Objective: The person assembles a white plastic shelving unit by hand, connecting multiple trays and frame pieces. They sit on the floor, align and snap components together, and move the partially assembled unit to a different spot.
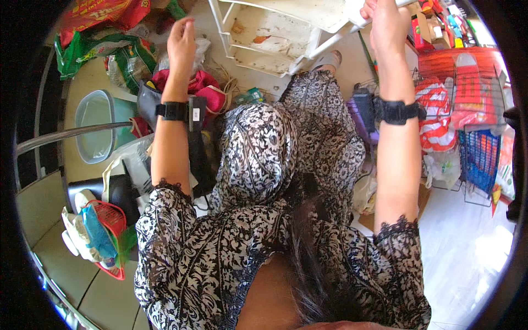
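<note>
Left hand (181, 48) free, right hand (389, 27) closed round the rail (333, 42) of a soiled white rack (297, 11).

From where I stand, the left fingers look loosely curled on nothing, a maroon bag (206, 88) and a loose cord (234, 88) below and right of them — the cord could snag a rack leg. The rack spans the space between both hands' fingers, at a slant; the brown scrap (265, 39) in it, left of the right fingers, might slide out with more tilt. A foot (330, 59) sits just beside it, below-left of those fingers — a slipping one-handed grip could drop the frame there.
</note>
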`<state>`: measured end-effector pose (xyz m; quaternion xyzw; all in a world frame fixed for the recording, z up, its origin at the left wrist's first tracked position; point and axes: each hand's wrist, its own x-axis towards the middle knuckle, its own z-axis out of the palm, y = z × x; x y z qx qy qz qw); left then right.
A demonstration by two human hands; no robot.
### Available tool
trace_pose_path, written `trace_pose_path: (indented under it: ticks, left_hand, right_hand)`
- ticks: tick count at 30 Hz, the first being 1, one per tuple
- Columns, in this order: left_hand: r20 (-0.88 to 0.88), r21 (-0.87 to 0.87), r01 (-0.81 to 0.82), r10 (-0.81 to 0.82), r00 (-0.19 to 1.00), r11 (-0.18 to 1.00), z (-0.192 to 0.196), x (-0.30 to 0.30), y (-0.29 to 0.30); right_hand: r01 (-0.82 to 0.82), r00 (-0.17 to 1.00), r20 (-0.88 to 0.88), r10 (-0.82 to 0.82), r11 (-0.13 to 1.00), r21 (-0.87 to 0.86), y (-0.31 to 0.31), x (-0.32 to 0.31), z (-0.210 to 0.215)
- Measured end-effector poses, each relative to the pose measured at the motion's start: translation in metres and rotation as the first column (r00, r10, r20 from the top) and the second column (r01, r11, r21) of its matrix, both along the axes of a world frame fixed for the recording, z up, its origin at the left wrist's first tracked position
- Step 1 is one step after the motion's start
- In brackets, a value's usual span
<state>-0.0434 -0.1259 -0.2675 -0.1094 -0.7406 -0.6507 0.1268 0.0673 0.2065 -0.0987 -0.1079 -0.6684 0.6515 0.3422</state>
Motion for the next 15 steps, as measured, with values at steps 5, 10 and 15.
trace_pose_path:
  ticks: [5, 10, 15]
  left_hand:
    - [-0.137, 0.048, 0.180, -0.172, 0.976, 0.983, 0.099, 0.017, 0.022]
    - [-0.184, 0.062, 0.327, -0.311, 0.932, 0.943, 0.168, 0.061, 0.061]
    - [-0.168, -0.018, 0.230, -0.230, 0.958, 0.973, 0.206, 0.053, 0.048]
  right_hand:
    - [-0.028, 0.999, -0.035, 0.027, 0.999, -0.019, 0.056, 0.005, 0.007]
    - [-0.139, 0.990, 0.042, 0.137, 0.989, 0.042, 0.071, 0.027, 0.016]
    - [-0.259, 0.954, 0.178, 0.241, 0.962, 0.085, 0.060, 0.026, 0.022]
